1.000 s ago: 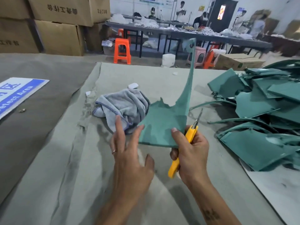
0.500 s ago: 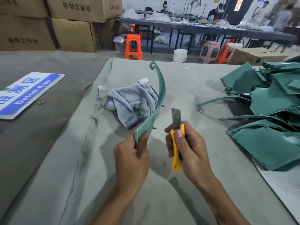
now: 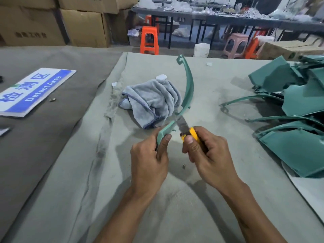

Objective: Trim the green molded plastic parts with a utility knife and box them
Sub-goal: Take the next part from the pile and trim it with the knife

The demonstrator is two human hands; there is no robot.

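Observation:
My left hand [image 3: 149, 162] grips the near end of a green molded plastic part [image 3: 188, 88], held edge-on so it shows as a thin curved strip rising away from me with a hook at its far tip. My right hand [image 3: 206, 153] grips a yellow utility knife [image 3: 190, 133]. Its extended blade lies against the part's edge just above my left thumb. A pile of several more green parts [image 3: 298, 120] lies on the right side of the table.
A crumpled grey cloth [image 3: 152, 102] lies just behind the held part. The grey table cover [image 3: 219, 81] spreads under my hands. A blue and white "Detect Area" sign [image 3: 33, 90] lies at the left. Cardboard boxes [image 3: 82, 25] and orange stools [image 3: 149, 40] stand beyond the table.
The part went from flat-on to edge-on, my left hand closing on its near end. My right hand brought the knife blade from upright and apart onto the part's edge.

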